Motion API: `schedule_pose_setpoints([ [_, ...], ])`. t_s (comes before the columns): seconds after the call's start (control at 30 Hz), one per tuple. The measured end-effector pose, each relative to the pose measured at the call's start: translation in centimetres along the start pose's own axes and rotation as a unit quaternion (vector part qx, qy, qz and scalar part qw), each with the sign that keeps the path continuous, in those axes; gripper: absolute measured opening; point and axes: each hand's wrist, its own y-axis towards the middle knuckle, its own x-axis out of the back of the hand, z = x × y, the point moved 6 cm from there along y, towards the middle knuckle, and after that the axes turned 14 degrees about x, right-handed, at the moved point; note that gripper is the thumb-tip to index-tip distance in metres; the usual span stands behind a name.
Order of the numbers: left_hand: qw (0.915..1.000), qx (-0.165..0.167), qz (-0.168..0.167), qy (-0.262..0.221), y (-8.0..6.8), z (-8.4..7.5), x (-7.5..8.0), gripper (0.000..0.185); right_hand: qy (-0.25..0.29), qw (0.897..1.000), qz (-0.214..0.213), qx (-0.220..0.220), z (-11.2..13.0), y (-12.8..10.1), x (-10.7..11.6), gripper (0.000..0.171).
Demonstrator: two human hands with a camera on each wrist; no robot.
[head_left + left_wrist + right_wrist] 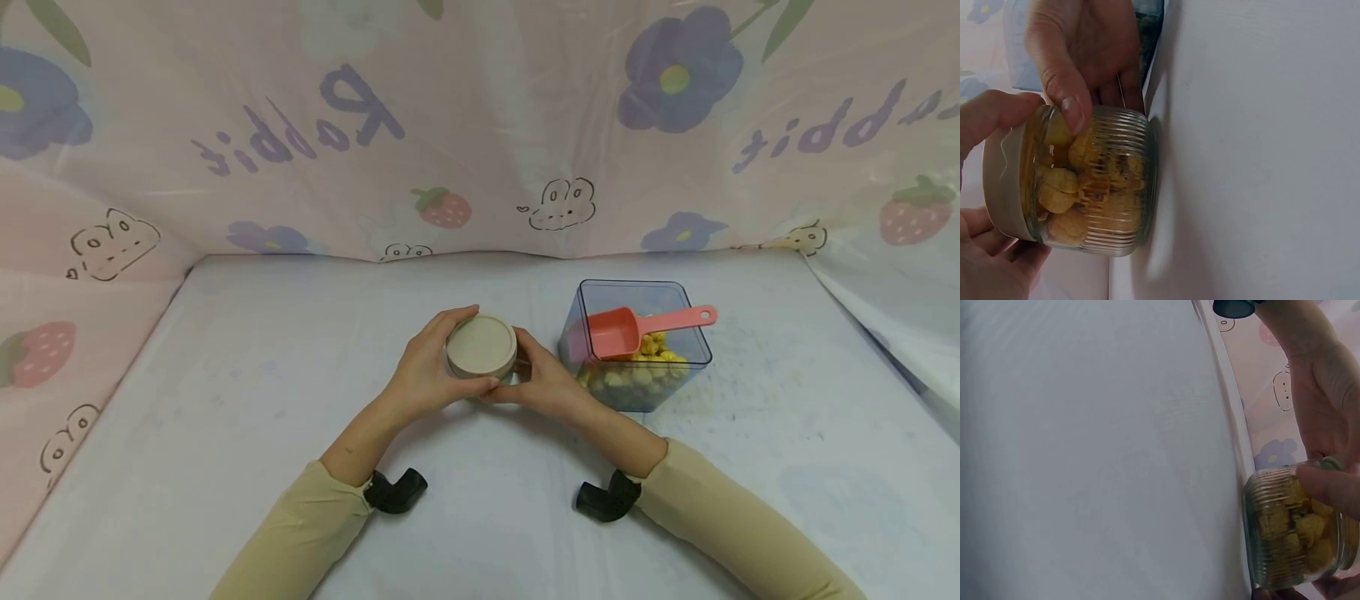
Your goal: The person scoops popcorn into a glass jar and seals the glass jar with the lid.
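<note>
A ribbed glass jar (1110, 181) holds yellow popcorn pieces. Its cream lid (482, 344) sits on top. My left hand (427, 367) grips the lid and upper part from the left, its thumb toward the front. From the other side my right hand (551, 379) holds the jar, its thumb close to the left thumb. The jar stands upright with its base at the white table surface; whether it touches cannot be told. In the right wrist view the left thumb (1332, 487) lies against the glass, and only some right fingertips show at the bottom.
Right of the hands stands a clear bluish square container (637, 400) with popcorn (660, 346) inside. A pink scoop (618, 333) lies across its top, handle to the right. Patterned cloth walls (480, 125) rise behind and at both sides of the white table (262, 375).
</note>
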Motion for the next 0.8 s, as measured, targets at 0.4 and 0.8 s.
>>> schedule_pose_setpoints([
  [0.4, 1.0, 0.003, -0.008, 0.002, 0.01, -0.15, 0.2, 0.087, -0.005, 1.0, 0.001, -0.003, -0.19, -0.03, -0.01, 0.079],
  [0.8, 0.9999, 0.006, 0.002, 0.01, 0.1, -0.43, 0.36, 0.089, 0.0, 1.0, 0.0, -0.016, -0.24, -0.04, 0.02, 0.08],
])
